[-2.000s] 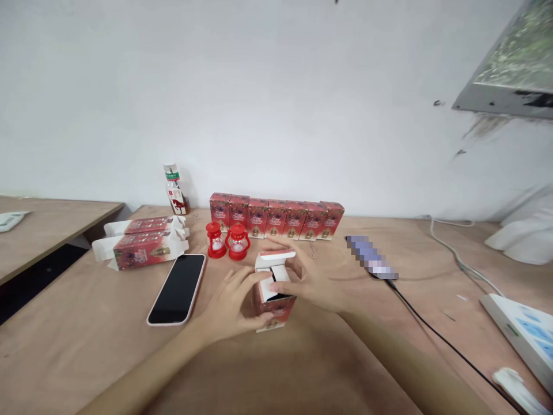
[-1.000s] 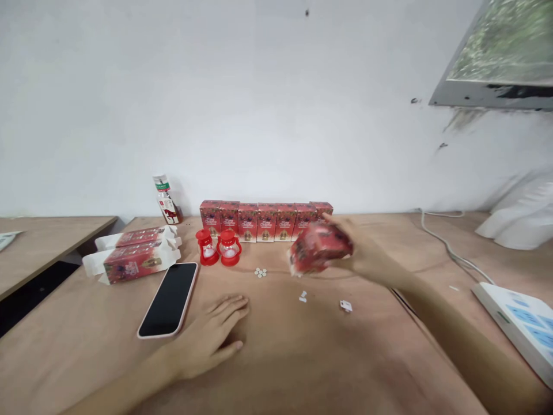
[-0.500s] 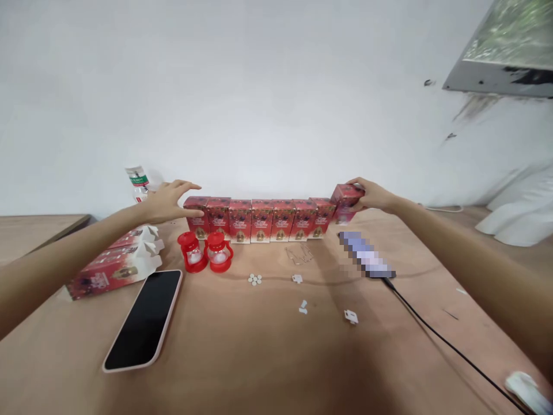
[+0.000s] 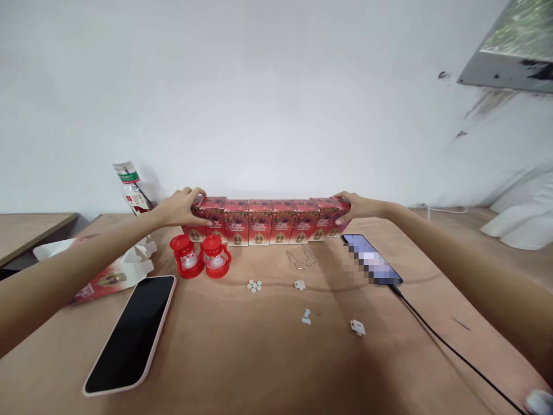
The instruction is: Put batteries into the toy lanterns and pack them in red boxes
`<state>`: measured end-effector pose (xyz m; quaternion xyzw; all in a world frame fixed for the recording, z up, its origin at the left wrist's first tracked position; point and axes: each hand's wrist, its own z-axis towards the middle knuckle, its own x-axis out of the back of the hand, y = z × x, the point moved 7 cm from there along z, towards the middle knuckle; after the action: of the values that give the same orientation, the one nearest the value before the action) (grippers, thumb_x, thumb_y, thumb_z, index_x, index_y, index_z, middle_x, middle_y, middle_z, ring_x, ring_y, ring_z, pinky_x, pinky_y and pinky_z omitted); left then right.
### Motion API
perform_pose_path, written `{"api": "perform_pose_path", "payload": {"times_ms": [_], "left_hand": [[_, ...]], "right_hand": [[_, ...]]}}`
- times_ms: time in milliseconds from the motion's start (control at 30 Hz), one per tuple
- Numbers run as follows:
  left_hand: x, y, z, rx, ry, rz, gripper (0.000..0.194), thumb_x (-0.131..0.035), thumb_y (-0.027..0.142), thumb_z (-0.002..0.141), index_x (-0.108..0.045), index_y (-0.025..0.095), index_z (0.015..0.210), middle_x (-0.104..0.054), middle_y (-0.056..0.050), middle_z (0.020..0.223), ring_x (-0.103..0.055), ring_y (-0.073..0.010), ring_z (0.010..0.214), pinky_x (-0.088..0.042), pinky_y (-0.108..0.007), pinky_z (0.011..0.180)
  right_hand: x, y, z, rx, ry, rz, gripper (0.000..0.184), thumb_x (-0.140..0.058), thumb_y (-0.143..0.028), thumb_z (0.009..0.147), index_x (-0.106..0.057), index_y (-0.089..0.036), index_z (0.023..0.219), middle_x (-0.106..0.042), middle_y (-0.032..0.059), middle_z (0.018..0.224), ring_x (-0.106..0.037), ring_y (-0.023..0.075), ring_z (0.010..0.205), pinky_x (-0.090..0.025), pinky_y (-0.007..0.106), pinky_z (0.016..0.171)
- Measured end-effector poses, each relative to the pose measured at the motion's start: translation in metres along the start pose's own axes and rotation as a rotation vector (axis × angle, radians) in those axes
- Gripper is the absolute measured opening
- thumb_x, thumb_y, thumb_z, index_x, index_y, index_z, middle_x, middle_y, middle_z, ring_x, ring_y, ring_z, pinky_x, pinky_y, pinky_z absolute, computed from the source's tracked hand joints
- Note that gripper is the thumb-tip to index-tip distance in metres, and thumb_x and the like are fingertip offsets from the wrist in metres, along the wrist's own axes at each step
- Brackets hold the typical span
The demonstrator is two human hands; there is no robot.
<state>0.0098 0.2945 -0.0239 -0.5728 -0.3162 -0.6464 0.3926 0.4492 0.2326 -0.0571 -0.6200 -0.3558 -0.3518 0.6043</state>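
A row of several red printed boxes (image 4: 260,223) stands upright along the wall. My left hand (image 4: 186,208) grips the leftmost box (image 4: 196,231), thumb on its front and fingers over the top. At the other end, my right hand (image 4: 358,207) holds the rightmost box (image 4: 334,229) against its neighbour, covering part of it. Two small red lanterns, a left one (image 4: 186,256) and a right one (image 4: 215,256), stand in front of the row's left end.
Flattened open boxes (image 4: 108,276) lie left, partly behind my forearm. Nearby are a bottle (image 4: 131,187) and a dark-screened phone (image 4: 132,334). Round white pieces (image 4: 254,285), thin wire pieces (image 4: 301,257) and white plastic bits (image 4: 357,327) lie in front; another phone (image 4: 374,259) has a black cable (image 4: 449,340).
My right hand has carried a closed box to the row's right end and pressed it in line. My left hand has moved from the table onto the leftmost box.
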Motion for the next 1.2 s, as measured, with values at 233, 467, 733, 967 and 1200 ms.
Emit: {"api": "perform_pose_path", "payload": {"times_ms": [233, 467, 733, 967, 1200], "left_hand": [[-0.003, 0.010, 0.013, -0.043, -0.123, -0.037, 0.099, -0.053, 0.078, 0.060, -0.037, 0.018, 0.137, -0.050, -0.017, 0.117, -0.052, -0.0361, 0.106, -0.041, -0.042, 0.088], [-0.005, 0.013, 0.021, -0.013, -0.158, -0.052, 0.091, -0.049, 0.079, 0.062, -0.044, 0.020, 0.132, -0.059, -0.016, 0.116, -0.054, -0.0364, 0.104, -0.042, -0.040, 0.083], [-0.003, 0.010, 0.028, 0.047, -0.134, -0.041, 0.084, -0.047, 0.078, 0.065, -0.048, 0.021, 0.127, -0.058, -0.015, 0.123, -0.055, -0.0373, 0.105, -0.042, -0.043, 0.082], [-0.007, 0.007, 0.030, 0.040, -0.117, -0.025, 0.082, -0.051, 0.078, 0.065, -0.048, 0.024, 0.127, -0.058, -0.013, 0.124, -0.055, -0.0344, 0.107, -0.043, -0.039, 0.082], [-0.007, 0.003, 0.032, 0.068, -0.090, -0.020, 0.079, -0.052, 0.077, 0.066, -0.049, 0.025, 0.126, -0.059, -0.012, 0.123, -0.055, -0.0340, 0.107, -0.043, -0.040, 0.083]], "right_hand": [[-0.004, -0.043, 0.014, 0.315, -0.067, -0.297, 0.100, -0.076, -0.056, 0.055, -0.035, -0.026, 0.141, -0.037, 0.0097, 0.147, -0.035, 0.0363, 0.133, -0.031, 0.051, 0.109], [-0.023, -0.051, 0.013, 0.229, 0.002, -0.404, 0.083, -0.063, -0.064, 0.066, -0.039, -0.033, 0.139, -0.048, 0.0075, 0.140, -0.041, 0.0426, 0.125, -0.032, 0.065, 0.098], [-0.025, -0.051, 0.021, 0.197, -0.020, -0.435, 0.075, -0.053, -0.068, 0.073, -0.035, -0.039, 0.140, -0.050, 0.0090, 0.133, -0.042, 0.0426, 0.121, -0.038, 0.064, 0.089], [-0.029, -0.052, 0.025, 0.174, 0.057, -0.463, 0.068, -0.062, -0.066, 0.066, -0.049, -0.039, 0.126, -0.057, 0.0084, 0.122, -0.048, 0.0400, 0.114, -0.039, 0.062, 0.086], [-0.028, -0.058, 0.032, 0.183, 0.150, -0.462, 0.061, -0.062, -0.064, 0.067, -0.052, -0.036, 0.121, -0.061, 0.0089, 0.115, -0.052, 0.0372, 0.109, -0.042, 0.056, 0.082]]}}
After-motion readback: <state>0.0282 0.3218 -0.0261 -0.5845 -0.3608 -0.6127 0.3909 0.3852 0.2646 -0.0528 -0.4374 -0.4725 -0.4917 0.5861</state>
